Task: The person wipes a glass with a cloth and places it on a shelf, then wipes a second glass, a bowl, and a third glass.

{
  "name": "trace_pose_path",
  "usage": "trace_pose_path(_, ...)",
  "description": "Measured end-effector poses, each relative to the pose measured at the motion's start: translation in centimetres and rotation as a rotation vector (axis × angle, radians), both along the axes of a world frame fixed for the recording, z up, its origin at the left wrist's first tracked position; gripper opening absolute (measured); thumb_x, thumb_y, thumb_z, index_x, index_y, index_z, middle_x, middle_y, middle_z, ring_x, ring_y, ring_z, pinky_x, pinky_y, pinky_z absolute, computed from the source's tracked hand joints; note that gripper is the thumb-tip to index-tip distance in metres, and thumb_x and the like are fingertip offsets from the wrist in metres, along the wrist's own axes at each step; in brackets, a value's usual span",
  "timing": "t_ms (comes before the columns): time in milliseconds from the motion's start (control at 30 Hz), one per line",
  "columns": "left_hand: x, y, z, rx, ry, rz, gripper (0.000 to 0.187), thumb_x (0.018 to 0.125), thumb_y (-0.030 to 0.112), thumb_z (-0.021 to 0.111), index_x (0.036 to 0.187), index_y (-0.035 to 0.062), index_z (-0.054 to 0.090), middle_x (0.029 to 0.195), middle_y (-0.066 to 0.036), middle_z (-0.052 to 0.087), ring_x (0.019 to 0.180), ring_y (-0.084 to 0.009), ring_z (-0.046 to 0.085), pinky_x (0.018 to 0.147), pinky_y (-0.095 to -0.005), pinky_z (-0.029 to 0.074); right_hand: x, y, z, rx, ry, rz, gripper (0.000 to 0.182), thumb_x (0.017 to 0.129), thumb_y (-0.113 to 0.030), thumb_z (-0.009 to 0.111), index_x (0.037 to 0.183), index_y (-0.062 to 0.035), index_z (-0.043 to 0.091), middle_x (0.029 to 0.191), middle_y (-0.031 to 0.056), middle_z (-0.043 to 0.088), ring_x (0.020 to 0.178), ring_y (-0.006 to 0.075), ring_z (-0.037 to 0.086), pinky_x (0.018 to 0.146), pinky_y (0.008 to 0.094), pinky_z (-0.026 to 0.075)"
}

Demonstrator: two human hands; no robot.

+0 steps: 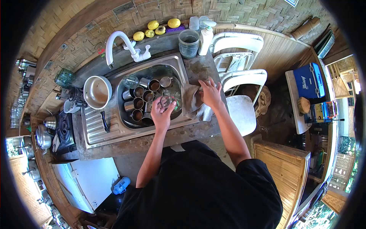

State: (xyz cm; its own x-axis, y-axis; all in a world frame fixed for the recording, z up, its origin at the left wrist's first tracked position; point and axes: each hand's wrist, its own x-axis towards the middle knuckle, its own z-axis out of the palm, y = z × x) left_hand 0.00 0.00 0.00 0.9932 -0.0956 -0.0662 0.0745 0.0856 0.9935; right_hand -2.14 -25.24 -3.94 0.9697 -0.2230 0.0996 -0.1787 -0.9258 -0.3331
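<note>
"Countertop (207, 129) nearest, then steel sink (182, 65), white faucet (122, 35) and woven wall (263, 16). The hands?"

"Left hand (161, 116) pinches a clear glass (166, 101); right hand (211, 94) is half open beside a brownish cloth (190, 100), contact unclear."

"The glass itself?"

"Round-rimmed, see-through, held above the sink, near metal mugs (129, 105)."

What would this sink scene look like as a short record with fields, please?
Left hand: holds a small clear glass above the sink
Right hand: at the edge of a grey-brown cloth; grip unclear
Basin contents: several metal cups, mostly left of the glass
Drainboard: black-handled utensil; metal pan at its back
Behind sink: white faucet, five yellow fruits
Right of faucet: grey bucket, white pump bottle
</note>
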Motion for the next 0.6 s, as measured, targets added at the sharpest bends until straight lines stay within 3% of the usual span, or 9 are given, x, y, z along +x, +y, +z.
trace_pose_path(67,0.3,-0.5,0.4,-0.039,-0.002,-0.044,0.053,0.085,0.006,0.080,0.128,-0.0071,0.052,0.118,-0.018,0.067,0.107,-0.0227,0.068,0.096,-0.0351,0.055,0.0,-0.7,1.5,-0.029,0.056,-0.015,0.047,0.082,-0.025,0.079,0.125,-0.0123,0.066,0.115,0.0087,0.067,0.121,0.0296,0.059,0.110,0.0624,0.029)
trace_pose_path(167,1.6,-0.6,0.3,-0.178,0.052,-0.239,0.048,0.087,0.003,0.078,0.126,-0.0069,0.053,0.118,-0.016,0.068,0.104,-0.0199,0.069,0.092,-0.0327,0.056,-1.7,0.5,4.4,0.070,0.032,-0.100,0.045,0.080,-0.027,0.081,0.120,-0.0116,0.067,0.109,0.0085,0.067,0.113,0.0294,0.063,0.108,0.0528,0.036)
trace_pose_path(200,1.8,-1.2,0.1,-0.205,0.048,-0.285,0.045,0.093,0.012,0.074,0.130,-0.0052,0.053,0.117,-0.012,0.069,0.104,-0.0176,0.068,0.092,-0.0329,0.054,-2.4,0.6,4.1,0.158,-0.001,-0.133,0.046,0.082,-0.033,0.080,0.120,-0.0100,0.068,0.109,0.0112,0.067,0.109,0.0333,0.065,0.097,0.0472,0.047)
trace_pose_path(300,3.5,-3.0,-0.6,-0.250,0.342,-0.500,0.042,0.098,0.022,0.068,0.132,-0.0010,0.057,0.120,-0.011,0.068,0.112,-0.0199,0.066,0.101,-0.0364,0.050,-4.9,2.4,4.4,0.276,0.006,-0.306,0.046,0.086,-0.040,0.077,0.118,-0.0080,0.069,0.105,0.0120,0.067,0.106,0.0379,0.066,0.084,0.0456,0.052)
trace_pose_path(333,3.7,-3.5,-0.7,-0.223,0.364,-0.598,0.045,0.101,0.030,0.064,0.134,0.0008,0.058,0.122,-0.010,0.068,0.114,-0.0204,0.065,0.103,-0.0371,0.049,-5.7,2.5,3.8,0.269,-0.090,-0.301,0.050,0.089,-0.045,0.074,0.117,-0.0051,0.069,0.096,0.0159,0.069,0.098,0.0409,0.068,0.078,0.0484,0.053)
trace_pose_path(433,4.7,-5.5,-1.3,-0.151,0.438,-0.754,0.044,0.100,0.031,0.065,0.133,0.0031,0.060,0.123,-0.009,0.068,0.115,-0.0201,0.065,0.104,-0.0372,0.048,-6.9,1.0,4.3,0.611,0.092,-0.399,0.052,0.088,-0.045,0.076,0.119,-0.0035,0.068,0.093,0.0213,0.071,0.093,0.0401,0.070,0.081,0.0469,0.054)
trace_pose_path(467,4.9,-5.9,-1.5,-0.132,0.437,-0.769,0.045,0.099,0.033,0.066,0.134,0.0057,0.060,0.124,-0.008,0.068,0.116,-0.0195,0.065,0.103,-0.0371,0.048,-7.5,0.3,3.1,0.607,0.017,-0.399,0.049,0.086,-0.040,0.078,0.117,-0.0023,0.068,0.091,0.0251,0.072,0.089,0.0404,0.071,0.082,0.0461,0.054)
trace_pose_path(600,5.2,-6.6,-1.9,-0.052,0.405,-0.716,0.044,0.100,0.034,0.065,0.133,0.0049,0.060,0.118,-0.005,0.071,0.113,-0.0167,0.065,0.099,-0.0379,0.049,-9.7,-2.7,2.8,0.510,-0.038,-0.487,0.042,0.081,-0.029,0.080,0.113,-0.0040,0.071,0.102,0.0232,0.073,0.097,0.0403,0.070,0.084,0.0458,0.054)
